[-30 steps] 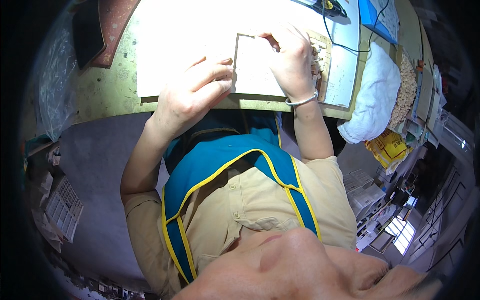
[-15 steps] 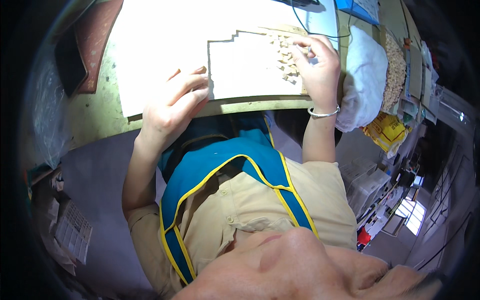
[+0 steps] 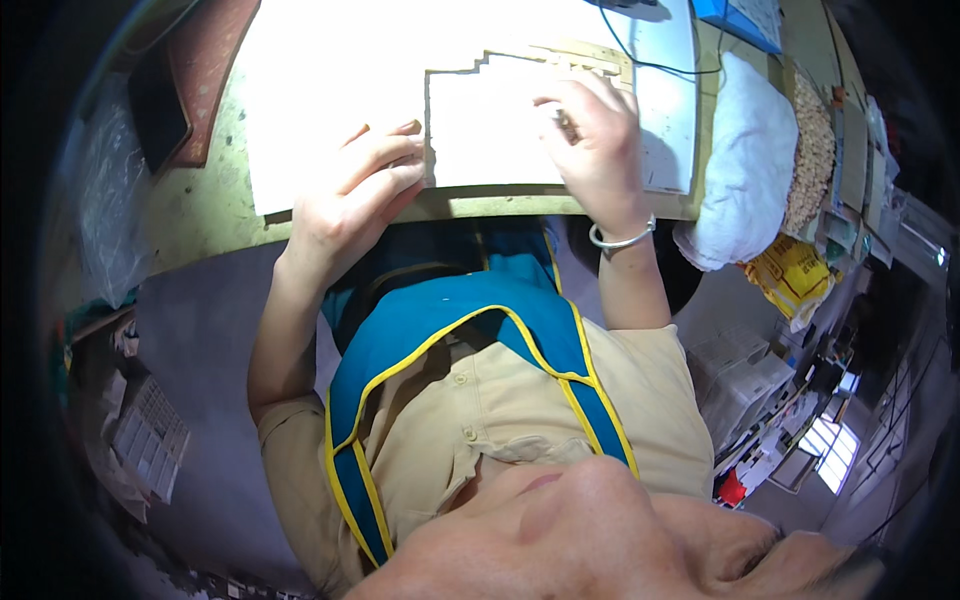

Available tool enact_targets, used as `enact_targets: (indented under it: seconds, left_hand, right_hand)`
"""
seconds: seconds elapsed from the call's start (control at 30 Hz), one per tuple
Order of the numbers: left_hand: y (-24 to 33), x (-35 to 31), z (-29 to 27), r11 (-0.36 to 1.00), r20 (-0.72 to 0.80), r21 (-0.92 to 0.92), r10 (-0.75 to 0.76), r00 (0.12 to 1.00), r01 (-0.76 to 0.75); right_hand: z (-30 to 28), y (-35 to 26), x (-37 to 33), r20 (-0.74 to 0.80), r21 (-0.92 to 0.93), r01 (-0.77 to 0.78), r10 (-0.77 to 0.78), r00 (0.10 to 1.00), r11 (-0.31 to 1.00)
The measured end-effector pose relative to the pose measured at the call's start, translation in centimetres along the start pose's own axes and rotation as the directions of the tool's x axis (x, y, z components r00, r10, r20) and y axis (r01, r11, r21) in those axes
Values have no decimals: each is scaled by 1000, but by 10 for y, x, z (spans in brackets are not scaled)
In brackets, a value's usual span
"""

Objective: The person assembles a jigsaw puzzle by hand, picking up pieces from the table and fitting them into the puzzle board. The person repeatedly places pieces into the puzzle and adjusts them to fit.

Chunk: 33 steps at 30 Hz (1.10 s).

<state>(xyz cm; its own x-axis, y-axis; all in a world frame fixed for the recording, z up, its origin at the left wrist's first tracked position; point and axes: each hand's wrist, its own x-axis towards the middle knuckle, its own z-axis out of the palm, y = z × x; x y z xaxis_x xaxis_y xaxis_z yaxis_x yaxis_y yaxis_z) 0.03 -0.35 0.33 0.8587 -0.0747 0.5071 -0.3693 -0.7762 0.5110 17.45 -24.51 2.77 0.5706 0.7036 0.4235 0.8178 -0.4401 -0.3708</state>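
A brightly lit white board [image 3: 490, 125] with a stepped far edge lies in front of me; glare washes out much of its surface. My left hand [image 3: 360, 195] rests at the board's left edge, with its fingers loosely bent and partly apart. Over the board's right part, my right hand [image 3: 598, 145] has curled fingers, with the thumb turned inward. Something small and brownish [image 3: 567, 127] shows in shadow between them, too small to make out. Pale wooden strips [image 3: 595, 60] lie along the far right side, just beyond my right hand.
A white cloth bundle [image 3: 745, 165] and a pile of small wooden pieces [image 3: 812, 150] lie to the right, above a yellow bag [image 3: 790, 275]. A dark cable [image 3: 665, 70] curves across the back. At the left are a dark flat device [image 3: 155, 125] and clear plastic [image 3: 110, 190].
My right hand has moved left over the board, and its fingers have curled. The small wooden blocks seen beside it before are out of sight. My left hand has stayed at the board's edge.
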Motion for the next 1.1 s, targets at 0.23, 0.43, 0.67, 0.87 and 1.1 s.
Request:
enact_targets:
  seconds: [0.23,0.43,0.67,0.87,1.1]
  left_hand:
    - [-1,1,0,999,-21,-26,21,1000,-22]
    - [-5,-1,5,998,-71,-9,65,995,-66]
    - [-3,3,3,996,-96,-22,79,992,-81]
    - [-4,4,2,996,-111,-39,80,991,-85]
    - [-5,1,3,997,-96,-34,62,993,-66]
  right_hand:
    - [47,-32,19,58,171,88,-99,993,981]
    - [49,-28,19,50,209,83,-96,994,974]
    - [59,-25,31,4,177,104,-107,994,979]
    - [62,-28,34,2,135,43,-44,999,990]
    - [64,-29,37,18,94,40,-42,999,995]
